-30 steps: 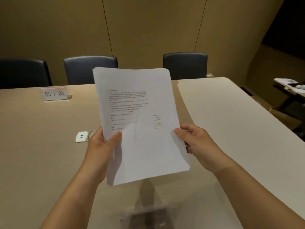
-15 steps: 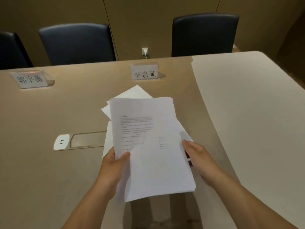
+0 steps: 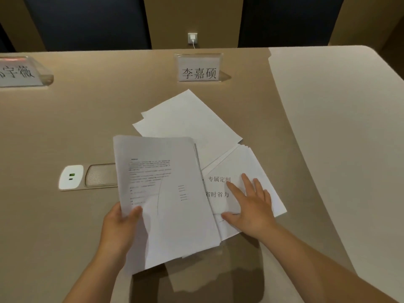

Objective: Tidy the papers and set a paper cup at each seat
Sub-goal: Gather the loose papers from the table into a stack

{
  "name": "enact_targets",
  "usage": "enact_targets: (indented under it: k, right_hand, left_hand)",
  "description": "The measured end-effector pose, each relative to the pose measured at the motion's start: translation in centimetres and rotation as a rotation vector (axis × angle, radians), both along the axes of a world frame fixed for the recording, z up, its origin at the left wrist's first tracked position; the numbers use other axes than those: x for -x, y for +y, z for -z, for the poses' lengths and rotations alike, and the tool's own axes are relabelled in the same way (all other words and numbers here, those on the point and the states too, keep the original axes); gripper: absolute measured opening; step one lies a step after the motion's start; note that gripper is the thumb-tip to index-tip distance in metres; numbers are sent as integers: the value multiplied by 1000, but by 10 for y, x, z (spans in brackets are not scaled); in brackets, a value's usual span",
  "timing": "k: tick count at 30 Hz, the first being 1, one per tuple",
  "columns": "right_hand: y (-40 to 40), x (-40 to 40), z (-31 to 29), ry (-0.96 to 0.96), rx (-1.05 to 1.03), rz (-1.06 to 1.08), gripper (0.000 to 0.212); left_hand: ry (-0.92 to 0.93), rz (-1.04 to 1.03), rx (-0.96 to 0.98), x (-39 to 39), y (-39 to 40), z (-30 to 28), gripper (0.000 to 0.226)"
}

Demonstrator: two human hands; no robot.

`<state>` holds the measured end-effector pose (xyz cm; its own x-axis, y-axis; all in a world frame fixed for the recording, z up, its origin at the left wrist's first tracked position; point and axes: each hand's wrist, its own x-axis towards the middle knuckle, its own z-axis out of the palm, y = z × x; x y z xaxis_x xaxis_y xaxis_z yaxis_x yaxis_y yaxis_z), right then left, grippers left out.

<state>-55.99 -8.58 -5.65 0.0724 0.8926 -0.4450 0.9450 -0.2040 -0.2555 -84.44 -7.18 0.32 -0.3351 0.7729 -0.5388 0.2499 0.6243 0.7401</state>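
Note:
A stack of printed white papers (image 3: 166, 193) is held just above the brown table (image 3: 65, 119), with my left hand (image 3: 119, 228) gripping its lower left edge. My right hand (image 3: 251, 206) lies flat, fingers spread, on a loose sheet with large printed characters (image 3: 260, 169) to the right of the stack. More blank white sheets (image 3: 188, 121) lie fanned out on the table behind it. No paper cup is in view.
Two name cards stand near the far edge, one in the middle (image 3: 198, 67) and one at the left (image 3: 19, 72). A table power socket panel (image 3: 87, 177) sits left of the papers. Dark chairs (image 3: 87, 20) stand behind the table. A lighter table section (image 3: 338, 127) lies to the right.
The stack came down from an upright hold to low over the table. My right hand let go of it and now presses on the loose sheet. The view tilted down and closer.

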Motion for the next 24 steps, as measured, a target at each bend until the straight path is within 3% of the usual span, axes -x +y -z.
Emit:
enact_targets:
  k: [4,8,11,14,19,21,24]
  right_hand:
    - [-5,11,-17,-49,43,-7,88]
    - [0,13,-44,13,228,-120,79]
    - [37,11,-51,-8,5,-81,54]
    - [93,17,-42,-37,-276,-75,56]
    - [142,29,-7,-76,-38,-38,94]
    - [140,28,1,-90,-46,-18,92]
    - [136,24,1,-132,-162,-30,70]
  left_hand:
    - [23,35,14,-5,15,0,17]
    - [-8,5,52,-2,13,1,22]
    - [-57,-55,95,5,3,1,28]
    - [-130,-138,124,3,-15,4,23]
    - [-195,-236,133,-19,-46,12,18]
    - [-186,-257,136,-26,-51,14,20]
    - [-176,-254,140,-35,-55,19,20]
